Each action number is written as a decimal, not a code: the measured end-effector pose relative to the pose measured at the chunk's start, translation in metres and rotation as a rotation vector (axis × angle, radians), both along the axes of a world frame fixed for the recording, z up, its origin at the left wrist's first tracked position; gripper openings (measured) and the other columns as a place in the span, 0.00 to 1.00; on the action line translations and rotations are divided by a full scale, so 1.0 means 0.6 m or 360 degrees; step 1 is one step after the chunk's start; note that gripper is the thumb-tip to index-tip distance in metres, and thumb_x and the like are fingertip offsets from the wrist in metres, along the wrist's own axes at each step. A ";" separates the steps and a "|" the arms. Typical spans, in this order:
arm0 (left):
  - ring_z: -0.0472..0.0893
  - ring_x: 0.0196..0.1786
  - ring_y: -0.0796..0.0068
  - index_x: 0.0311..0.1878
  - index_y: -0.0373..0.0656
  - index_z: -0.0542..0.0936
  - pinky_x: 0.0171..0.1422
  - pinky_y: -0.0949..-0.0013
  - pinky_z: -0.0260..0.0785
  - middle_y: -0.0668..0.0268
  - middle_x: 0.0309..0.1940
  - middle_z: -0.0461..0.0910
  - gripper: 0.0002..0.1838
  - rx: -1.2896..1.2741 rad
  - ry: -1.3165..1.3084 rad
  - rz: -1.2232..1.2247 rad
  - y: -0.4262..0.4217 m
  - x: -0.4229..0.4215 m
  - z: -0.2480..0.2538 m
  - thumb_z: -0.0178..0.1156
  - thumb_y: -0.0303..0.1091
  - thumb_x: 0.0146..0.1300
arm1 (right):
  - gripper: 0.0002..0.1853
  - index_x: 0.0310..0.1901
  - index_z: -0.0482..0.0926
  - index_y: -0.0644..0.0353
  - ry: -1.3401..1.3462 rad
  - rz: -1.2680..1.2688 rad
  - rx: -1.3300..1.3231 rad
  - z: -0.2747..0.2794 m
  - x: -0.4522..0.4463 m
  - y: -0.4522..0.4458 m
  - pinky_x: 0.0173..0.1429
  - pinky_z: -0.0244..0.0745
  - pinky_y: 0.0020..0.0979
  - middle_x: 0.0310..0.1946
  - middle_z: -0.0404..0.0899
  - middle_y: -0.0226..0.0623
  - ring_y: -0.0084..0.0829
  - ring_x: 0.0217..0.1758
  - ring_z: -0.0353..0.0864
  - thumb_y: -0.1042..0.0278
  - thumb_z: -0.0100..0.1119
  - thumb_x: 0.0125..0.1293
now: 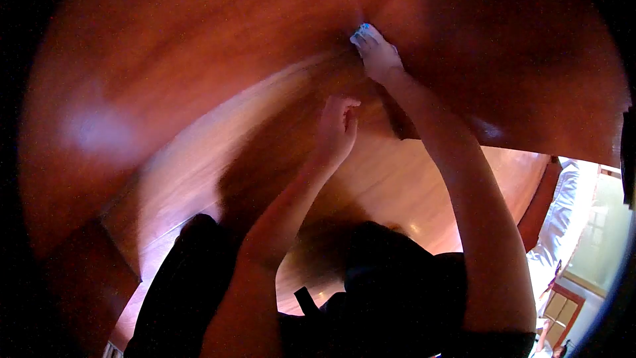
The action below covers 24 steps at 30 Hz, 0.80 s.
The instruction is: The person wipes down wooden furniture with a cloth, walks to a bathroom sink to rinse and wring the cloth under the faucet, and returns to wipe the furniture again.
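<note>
My right hand (382,59) reaches far forward into the corner where the reddish-brown wooden panels meet. Its fingers press a small white and light-blue cloth (362,32) against the wood; most of the cloth is hidden under them. My left hand (338,129) hangs nearer to me, lower and left of the right one, above the wooden floor. Its fingers are curled in, and I see nothing in them.
A reddish wooden panel (165,59) curves across the top and left, with a dark panel (517,73) at right. Wood flooring (377,172) lies below, partly in shadow. My dark-clothed knees are in front. A bed with pale bedding (560,212) stands at far right.
</note>
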<state>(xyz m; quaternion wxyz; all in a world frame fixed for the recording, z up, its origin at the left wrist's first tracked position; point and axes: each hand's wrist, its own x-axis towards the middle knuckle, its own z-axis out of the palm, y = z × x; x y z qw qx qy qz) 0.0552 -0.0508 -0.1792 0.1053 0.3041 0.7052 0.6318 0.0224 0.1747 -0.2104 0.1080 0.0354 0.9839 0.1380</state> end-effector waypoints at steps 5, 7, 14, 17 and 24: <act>0.72 0.33 0.67 0.38 0.41 0.73 0.36 0.68 0.65 0.60 0.32 0.70 0.10 0.0085 -0.0007 -0.0047 0.014 0.038 -0.007 0.51 0.18 0.53 | 0.19 0.55 0.70 0.55 -0.0060 0.0213 0.0913 0.167 0.018 -0.042 0.72 0.39 0.34 0.60 0.63 0.31 0.31 0.67 0.54 0.69 0.43 0.61; 0.72 0.33 0.67 0.37 0.41 0.74 0.36 0.68 0.65 0.61 0.31 0.71 0.10 0.0042 -0.0052 -0.0076 0.021 0.054 0.011 0.51 0.18 0.53 | 0.18 0.53 0.72 0.55 0.0232 0.0159 0.0870 0.216 0.024 -0.040 0.71 0.41 0.37 0.59 0.64 0.30 0.32 0.67 0.54 0.69 0.44 0.60; 0.73 0.33 0.64 0.37 0.41 0.74 0.37 0.66 0.65 0.60 0.29 0.73 0.10 0.0257 -0.0153 -0.0282 0.067 0.122 0.053 0.51 0.19 0.52 | 0.21 0.56 0.67 0.57 0.1027 -0.0064 0.1092 0.461 0.039 -0.062 0.69 0.49 0.40 0.60 0.62 0.35 0.39 0.66 0.56 0.68 0.46 0.59; 0.73 0.34 0.64 0.38 0.41 0.74 0.38 0.66 0.66 0.60 0.30 0.73 0.10 0.0313 -0.0078 -0.0321 0.075 0.126 0.074 0.51 0.19 0.52 | 0.25 0.62 0.59 0.58 0.1155 -0.0384 0.1419 0.599 0.022 -0.102 0.70 0.43 0.41 0.63 0.57 0.37 0.40 0.68 0.52 0.70 0.45 0.62; 0.74 0.33 0.69 0.39 0.41 0.73 0.36 0.69 0.67 0.62 0.33 0.74 0.09 0.0377 -0.0321 -0.0300 0.101 0.129 -0.003 0.50 0.21 0.56 | 0.27 0.65 0.50 0.65 0.1373 -0.0555 0.1790 0.692 -0.013 -0.098 0.72 0.36 0.40 0.66 0.47 0.45 0.48 0.70 0.41 0.66 0.37 0.65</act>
